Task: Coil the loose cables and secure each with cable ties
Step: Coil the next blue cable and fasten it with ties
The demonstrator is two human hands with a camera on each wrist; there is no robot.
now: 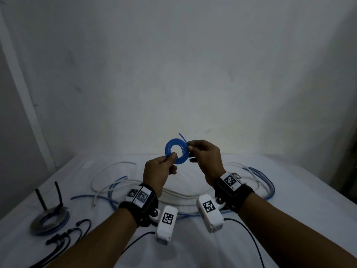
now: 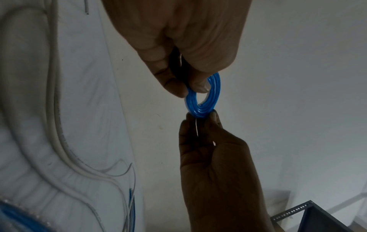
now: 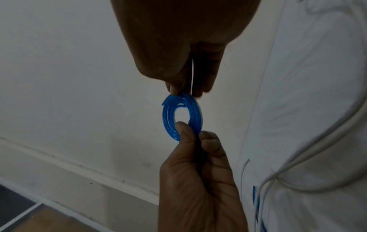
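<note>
A small flat coil of blue cable point(image 1: 176, 150) is held up above the table between both hands. My left hand point(image 1: 172, 156) pinches the coil's lower left rim with thumb and forefinger. At the right rim, my right hand point(image 1: 190, 148) pinches the coil beside the short loose end point(image 1: 181, 137) that sticks up. In the left wrist view the left hand point(image 2: 186, 89) grips the blue coil point(image 2: 202, 106) from above, with the right hand point(image 2: 200, 116) below. The right wrist view has the right hand point(image 3: 186, 93) on top of the coil point(image 3: 168, 116) and the left hand point(image 3: 190, 131) underneath.
Loose white cables point(image 1: 108, 182) and blue cables point(image 1: 266, 180) sprawl over the white-covered table point(image 1: 299, 190). At the left lies a finished coil point(image 1: 50, 219) with black tie tails sticking up. Several black cable ties point(image 1: 67, 235) lie in front of it. A wall stands behind.
</note>
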